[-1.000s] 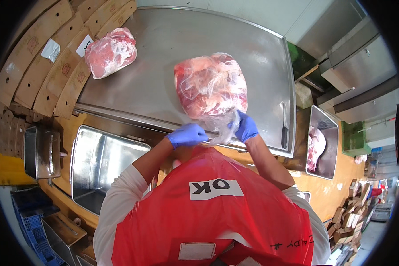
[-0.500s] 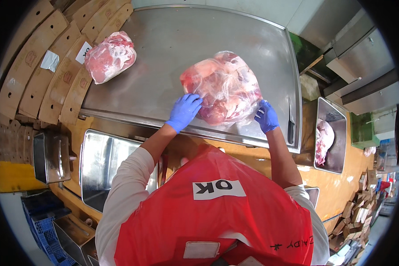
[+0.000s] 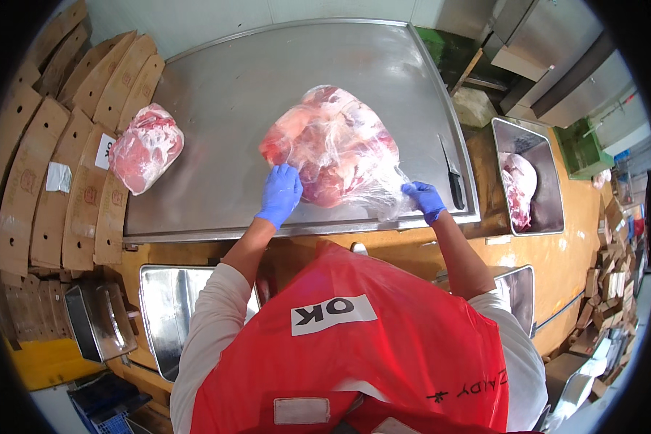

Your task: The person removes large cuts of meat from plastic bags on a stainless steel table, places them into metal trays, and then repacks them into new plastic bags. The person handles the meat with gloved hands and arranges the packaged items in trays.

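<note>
A large piece of raw meat (image 3: 325,137) in loose clear plastic wrap (image 3: 390,199) lies near the front of the steel table (image 3: 217,87). My left hand (image 3: 281,195), in a blue glove, is closed at the wrap on the meat's near left edge; its fingertips are partly hidden. In my gloved right hand (image 3: 425,200) is a pinched, gathered end of the wrap, drawn out to the right of the meat. Just beyond that hand lies a knife (image 3: 453,181) with a black handle, by the table's right edge.
A second meat piece (image 3: 147,150) sits at the table's left, against stacked cardboard boxes (image 3: 54,181). On the right, a steel tub (image 3: 553,206) holds more meat. Another steel tub (image 3: 168,304) stands below the table's front left. A green crate (image 3: 586,150) is at far right.
My right hand has closed on the wrap and pulled it out from the meat toward the near right. My left hand has shifted round the meat's near left edge. The view has moved.
</note>
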`<state>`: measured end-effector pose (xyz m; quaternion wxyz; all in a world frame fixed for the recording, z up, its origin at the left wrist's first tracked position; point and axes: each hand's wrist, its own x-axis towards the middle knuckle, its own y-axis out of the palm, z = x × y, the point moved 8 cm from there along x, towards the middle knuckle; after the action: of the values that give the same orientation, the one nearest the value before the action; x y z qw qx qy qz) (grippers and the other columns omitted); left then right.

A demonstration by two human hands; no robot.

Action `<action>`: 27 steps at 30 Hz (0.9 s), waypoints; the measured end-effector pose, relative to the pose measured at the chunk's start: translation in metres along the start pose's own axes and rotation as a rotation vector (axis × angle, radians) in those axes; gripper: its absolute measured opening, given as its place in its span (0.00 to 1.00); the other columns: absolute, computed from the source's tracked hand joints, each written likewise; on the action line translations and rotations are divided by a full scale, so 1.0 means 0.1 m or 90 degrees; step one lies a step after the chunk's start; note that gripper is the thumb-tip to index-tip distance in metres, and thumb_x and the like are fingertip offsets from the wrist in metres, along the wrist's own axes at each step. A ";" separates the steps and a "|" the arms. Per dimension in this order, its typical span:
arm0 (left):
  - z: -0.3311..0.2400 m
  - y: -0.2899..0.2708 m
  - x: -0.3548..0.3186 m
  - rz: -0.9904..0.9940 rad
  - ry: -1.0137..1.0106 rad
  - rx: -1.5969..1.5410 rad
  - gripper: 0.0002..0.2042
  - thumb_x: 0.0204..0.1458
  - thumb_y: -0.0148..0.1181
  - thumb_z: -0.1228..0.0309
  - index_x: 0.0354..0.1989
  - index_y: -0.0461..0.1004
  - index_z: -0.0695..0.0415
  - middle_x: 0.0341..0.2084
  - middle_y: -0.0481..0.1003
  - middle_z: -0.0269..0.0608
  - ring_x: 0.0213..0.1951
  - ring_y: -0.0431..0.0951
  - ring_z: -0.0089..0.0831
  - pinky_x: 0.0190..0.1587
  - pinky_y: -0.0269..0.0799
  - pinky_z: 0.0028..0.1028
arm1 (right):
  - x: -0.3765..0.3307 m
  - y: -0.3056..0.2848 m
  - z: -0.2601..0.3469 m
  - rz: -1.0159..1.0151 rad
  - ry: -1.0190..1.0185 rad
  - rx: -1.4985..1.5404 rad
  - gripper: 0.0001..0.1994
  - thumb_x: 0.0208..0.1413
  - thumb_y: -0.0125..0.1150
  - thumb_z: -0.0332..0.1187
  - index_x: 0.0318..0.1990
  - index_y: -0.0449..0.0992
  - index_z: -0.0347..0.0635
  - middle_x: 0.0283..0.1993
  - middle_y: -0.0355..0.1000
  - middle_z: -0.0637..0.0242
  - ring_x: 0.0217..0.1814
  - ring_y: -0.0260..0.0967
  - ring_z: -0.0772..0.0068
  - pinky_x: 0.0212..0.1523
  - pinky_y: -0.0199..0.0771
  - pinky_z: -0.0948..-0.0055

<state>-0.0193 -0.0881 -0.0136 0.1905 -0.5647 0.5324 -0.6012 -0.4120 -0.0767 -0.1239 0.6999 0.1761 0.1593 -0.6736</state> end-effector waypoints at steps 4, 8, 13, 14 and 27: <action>0.18 0.00 0.04 0.000 -0.031 0.005 0.04 0.51 0.58 0.74 0.32 0.70 0.57 0.31 0.71 0.46 0.36 0.73 0.48 0.40 0.71 0.46 | 0.01 -0.11 0.24 -0.004 -0.104 0.343 0.08 0.62 0.62 0.39 0.33 0.77 0.47 0.29 0.73 0.69 0.33 0.73 0.68 0.39 0.74 0.67; 0.33 0.03 0.10 -0.031 -0.133 -0.013 0.06 0.54 0.61 0.70 0.36 0.74 0.57 0.35 0.74 0.47 0.38 0.76 0.48 0.40 0.73 0.45 | 0.04 -0.37 0.72 -0.033 -0.153 0.522 0.08 0.65 0.56 0.38 0.36 0.73 0.45 0.33 0.74 0.62 0.37 0.76 0.58 0.44 0.78 0.57; -0.94 -0.49 0.51 -0.071 0.026 -0.253 0.14 0.51 0.68 0.64 0.43 0.78 0.57 0.41 0.76 0.45 0.45 0.76 0.46 0.48 0.73 0.40 | -0.22 0.40 1.42 0.031 -0.181 0.359 0.09 0.65 0.56 0.37 0.37 0.73 0.42 0.33 0.75 0.61 0.34 0.77 0.62 0.37 0.79 0.61; -1.19 -0.53 0.55 -0.058 0.086 -0.238 0.17 0.50 0.69 0.64 0.46 0.76 0.58 0.41 0.76 0.47 0.45 0.76 0.48 0.49 0.73 0.40 | -0.27 0.70 1.58 0.078 -0.190 0.324 0.09 0.65 0.56 0.36 0.36 0.73 0.41 0.33 0.76 0.60 0.35 0.77 0.62 0.37 0.79 0.61; -1.97 0.15 0.17 0.215 0.245 -0.316 0.22 0.49 0.68 0.57 0.48 0.71 0.56 0.45 0.73 0.49 0.48 0.73 0.50 0.53 0.69 0.46 | -0.96 0.96 0.41 0.319 -0.112 0.001 0.15 0.62 0.63 0.40 0.41 0.82 0.34 0.39 0.80 0.62 0.39 0.74 0.75 0.46 0.74 0.73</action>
<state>-0.2036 -0.0238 0.0220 0.0400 -0.3744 0.7742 -0.5087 -0.3205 -0.0070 -0.0404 0.8559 0.1513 0.0492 -0.4921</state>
